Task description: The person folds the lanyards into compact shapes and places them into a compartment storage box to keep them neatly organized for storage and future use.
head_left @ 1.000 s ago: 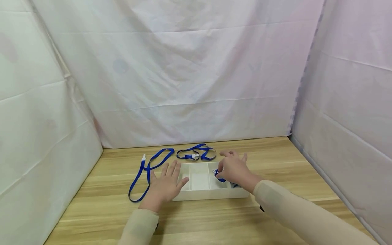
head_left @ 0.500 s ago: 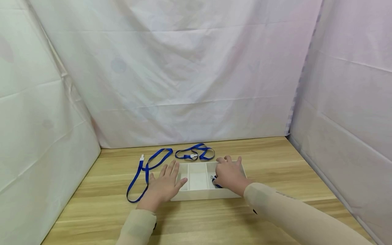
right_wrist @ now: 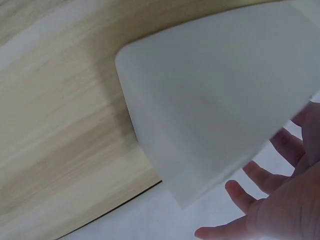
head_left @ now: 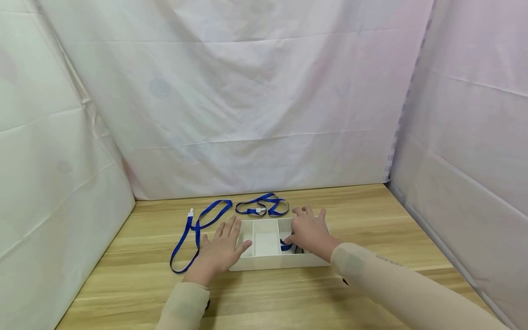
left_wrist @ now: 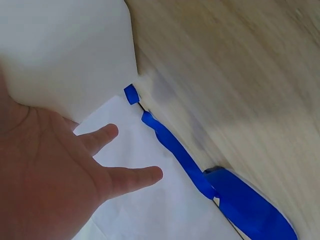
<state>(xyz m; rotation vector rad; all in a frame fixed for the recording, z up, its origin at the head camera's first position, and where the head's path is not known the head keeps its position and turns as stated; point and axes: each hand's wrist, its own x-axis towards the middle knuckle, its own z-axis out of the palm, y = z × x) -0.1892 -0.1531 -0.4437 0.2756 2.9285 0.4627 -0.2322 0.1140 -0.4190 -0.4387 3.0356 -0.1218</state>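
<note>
A white divided box (head_left: 280, 262) sits on the wooden table. My left hand (head_left: 218, 250), fingers spread, rests at its left end. My right hand (head_left: 311, 233) reaches down into the box's right part, thumb at a bundled blue lanyard (head_left: 285, 245) in the compartment right of the middle one. Its fingertips are hidden behind the hand, so I cannot tell whether they still pinch the lanyard. In the right wrist view, several loosely bent fingers (right_wrist: 260, 177) show past the box's end wall (right_wrist: 210, 100). The left wrist view shows my left palm (left_wrist: 45, 180) beside the box.
One long blue lanyard (head_left: 178, 250) with a white clip (head_left: 191, 212) lies looped left of the box. Another blue lanyard (head_left: 270, 197) lies behind it. White cloth (head_left: 264, 114) hangs behind the table and along both sides.
My right hand has lowered into the compartment with the blue lanyard, whose white clip is now out of sight. The left hand keeps its place.
</note>
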